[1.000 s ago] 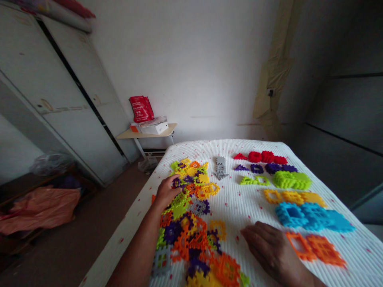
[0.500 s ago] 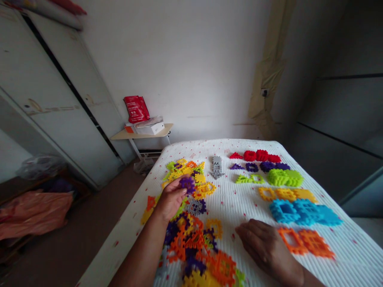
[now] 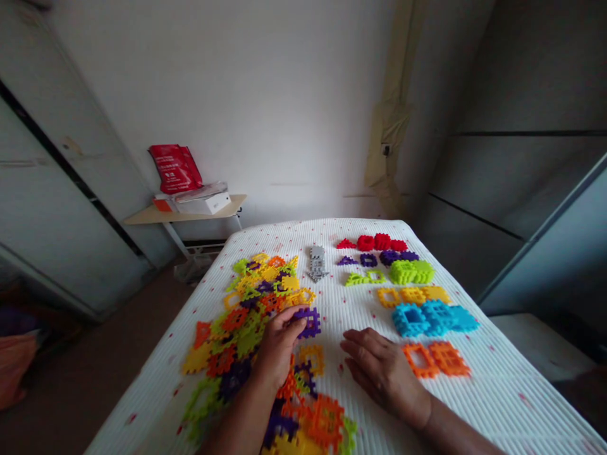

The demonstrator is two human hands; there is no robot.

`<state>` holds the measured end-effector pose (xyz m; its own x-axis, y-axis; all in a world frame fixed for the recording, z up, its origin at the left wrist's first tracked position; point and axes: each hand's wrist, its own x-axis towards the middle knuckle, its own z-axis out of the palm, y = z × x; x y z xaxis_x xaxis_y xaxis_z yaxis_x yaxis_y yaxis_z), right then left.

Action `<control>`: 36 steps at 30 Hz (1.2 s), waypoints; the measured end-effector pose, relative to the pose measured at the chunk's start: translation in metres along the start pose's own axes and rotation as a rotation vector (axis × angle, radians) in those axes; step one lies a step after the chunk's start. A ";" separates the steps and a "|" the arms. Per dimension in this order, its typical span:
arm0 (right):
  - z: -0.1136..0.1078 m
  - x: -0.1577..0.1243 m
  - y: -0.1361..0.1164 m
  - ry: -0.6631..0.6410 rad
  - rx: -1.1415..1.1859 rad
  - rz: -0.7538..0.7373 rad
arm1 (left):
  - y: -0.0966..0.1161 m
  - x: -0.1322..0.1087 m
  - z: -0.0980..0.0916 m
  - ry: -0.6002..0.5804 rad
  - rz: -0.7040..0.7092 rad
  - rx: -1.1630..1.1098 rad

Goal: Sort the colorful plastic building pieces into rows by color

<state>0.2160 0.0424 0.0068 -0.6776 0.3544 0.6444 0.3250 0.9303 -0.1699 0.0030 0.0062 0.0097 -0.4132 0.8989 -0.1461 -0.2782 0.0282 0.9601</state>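
My left hand [image 3: 281, 344] pinches a purple square interlocking plastic tile [image 3: 310, 322] with a window-like lattice and notched edges. It holds the tile at the right side of a loose mixed heap of tiles [image 3: 246, 341] in yellow, orange, green and purple, and the forearm covers part of that heap. My right hand [image 3: 382, 373] rests low over the white bed cover, palm down, with fingers stretched out and nothing seen in them. Just right of it lie orange square tiles [image 3: 450, 359]. A yellow frame tile [image 3: 313, 359] is between the two hands.
Colour-sorted rows stand on the right: red [image 3: 382, 241], purple [image 3: 393, 257], green [image 3: 411, 272], yellow [image 3: 412, 295] and blue tiles [image 3: 436, 317]. Grey tiles [image 3: 317, 260] lie mid-bed. Beyond the bed, a small table [image 3: 142, 216] carries a white box [image 3: 203, 201] and red bag [image 3: 175, 169].
The view has turned right. My left hand has brought the purple tile nearer, away from the far heap. My right hand's fingers are now more spread.
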 end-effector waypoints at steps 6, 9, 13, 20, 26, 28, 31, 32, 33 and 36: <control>0.003 0.002 -0.003 -0.061 -0.044 0.062 | -0.003 -0.019 0.021 -0.113 -0.031 0.145; 0.004 0.003 -0.005 -0.049 -0.043 0.061 | -0.003 -0.024 0.028 -0.116 -0.081 0.146; 0.003 0.006 -0.006 -0.033 -0.053 0.045 | -0.005 -0.024 0.027 -0.134 -0.097 0.150; 0.003 0.009 -0.011 -0.073 -0.008 0.055 | -0.008 -0.022 0.024 -0.224 -0.116 0.181; -0.011 0.013 -0.001 -0.110 0.067 0.093 | -0.012 -0.019 0.020 -0.173 -0.090 0.128; -0.026 0.020 0.022 -0.053 0.053 0.110 | -0.014 -0.016 0.016 -0.130 -0.084 0.095; -0.056 0.041 0.080 0.088 -0.042 0.188 | -0.019 -0.011 0.010 -0.088 -0.082 0.044; -0.066 0.049 0.103 0.108 -0.086 0.227 | -0.020 -0.010 0.009 -0.084 -0.083 0.035; -0.074 0.058 0.127 0.106 -0.128 0.295 | -0.020 -0.009 0.008 -0.081 -0.082 0.031; -0.087 0.079 0.188 -0.127 -0.227 0.554 | -0.020 -0.007 0.006 -0.084 -0.079 0.053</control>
<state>0.2808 0.2371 0.0908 -0.4364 0.8012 0.4094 0.7743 0.5661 -0.2826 0.0173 0.0017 -0.0073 -0.3176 0.9262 -0.2031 -0.2600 0.1209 0.9580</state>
